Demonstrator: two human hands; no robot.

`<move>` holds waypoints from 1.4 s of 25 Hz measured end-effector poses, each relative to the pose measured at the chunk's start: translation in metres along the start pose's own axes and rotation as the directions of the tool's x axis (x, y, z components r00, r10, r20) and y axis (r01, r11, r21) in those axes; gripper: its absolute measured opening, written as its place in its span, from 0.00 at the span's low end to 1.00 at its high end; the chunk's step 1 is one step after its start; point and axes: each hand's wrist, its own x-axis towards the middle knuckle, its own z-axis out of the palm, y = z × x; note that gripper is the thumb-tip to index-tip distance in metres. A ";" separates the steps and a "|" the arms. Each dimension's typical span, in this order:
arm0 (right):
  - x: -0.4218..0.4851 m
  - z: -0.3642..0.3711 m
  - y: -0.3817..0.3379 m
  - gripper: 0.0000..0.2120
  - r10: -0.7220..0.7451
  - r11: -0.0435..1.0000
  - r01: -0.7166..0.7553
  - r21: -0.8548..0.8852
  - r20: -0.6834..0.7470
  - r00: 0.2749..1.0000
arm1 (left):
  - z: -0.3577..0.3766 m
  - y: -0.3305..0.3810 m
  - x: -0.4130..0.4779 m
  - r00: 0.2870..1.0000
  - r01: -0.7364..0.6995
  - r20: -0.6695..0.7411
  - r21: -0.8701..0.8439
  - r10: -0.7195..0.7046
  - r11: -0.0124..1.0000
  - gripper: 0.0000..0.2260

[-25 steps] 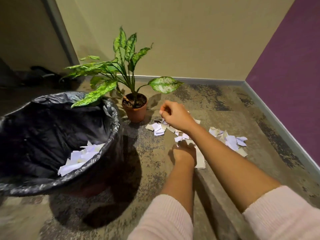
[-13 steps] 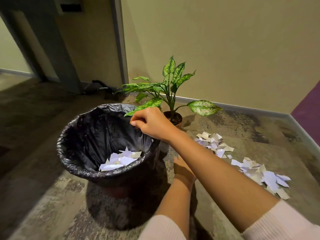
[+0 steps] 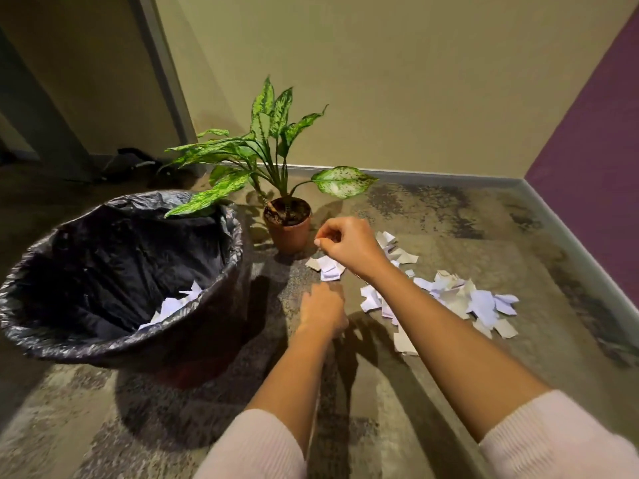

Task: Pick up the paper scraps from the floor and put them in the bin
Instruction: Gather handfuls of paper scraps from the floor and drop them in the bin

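Observation:
White and beige paper scraps (image 3: 460, 299) lie scattered on the carpet right of centre, with a smaller cluster of scraps (image 3: 328, 267) near the plant pot. The bin (image 3: 114, 344), lined with a black bag, stands at the left with several scraps inside (image 3: 173, 305). My right hand (image 3: 349, 245) hovers just above the smaller cluster, fingers curled and thumb against the forefinger, with no paper visible in it. My left hand (image 3: 323, 311) is down at the carpet between the bin and the scraps, blurred, back of the hand up, nothing seen in it.
A potted plant (image 3: 288, 226) with long speckled leaves stands right behind the scraps; one leaf reaches over the bin's rim. A beige wall and a purple wall (image 3: 587, 140) meet at the back right corner. A dark doorway opens at the far left.
My right hand was over the bin half a second ago; it has swung back right and down to the scraps by the pot. The view has turned back toward the scraps.

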 end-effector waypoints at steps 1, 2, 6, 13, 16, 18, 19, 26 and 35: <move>-0.006 -0.007 0.024 0.02 0.054 0.998 -0.054 -0.031 0.015 0.998 | 0.005 0.005 0.007 1.000 -0.019 -0.025 0.008 0.019 1.000 0.23; -0.012 -0.013 0.046 0.03 0.110 0.992 -0.108 -0.065 0.034 0.993 | 0.010 0.010 0.014 0.999 -0.031 -0.023 0.022 0.031 0.999 0.24; -0.040 -0.033 0.124 0.04 0.317 0.940 -0.308 -0.146 0.040 0.948 | 0.022 0.037 0.034 0.995 -0.100 0.019 0.022 0.100 0.995 0.24; -0.082 -0.044 0.192 0.04 0.436 0.878 -0.399 -0.264 0.097 0.895 | 0.040 0.069 0.051 0.993 -0.121 0.004 -0.062 0.122 0.991 0.27; -0.097 -0.039 0.203 0.03 0.479 0.860 -0.440 -0.259 0.115 0.870 | 0.054 0.067 0.044 0.993 -0.111 0.042 -0.088 0.115 0.990 0.31; -0.101 -0.036 0.208 0.05 0.493 0.852 -0.449 -0.270 0.118 0.862 | 0.058 0.063 0.046 0.992 -0.100 0.058 -0.114 0.108 0.988 0.35; -0.102 -0.035 0.211 0.06 0.488 0.853 -0.446 -0.270 0.112 0.866 | 0.059 0.062 0.048 0.992 -0.100 0.061 -0.112 0.108 0.989 0.38; -0.111 -0.046 0.246 0.25 0.446 0.826 -0.408 -0.389 0.009 0.895 | 0.084 0.081 0.064 0.985 -0.111 0.135 -0.015 0.112 0.994 0.66; -0.112 -0.103 0.321 0.59 0.725 0.630 -0.662 -0.406 0.001 0.689 | 0.107 0.093 0.092 0.993 -0.048 0.107 -0.026 0.051 0.998 0.70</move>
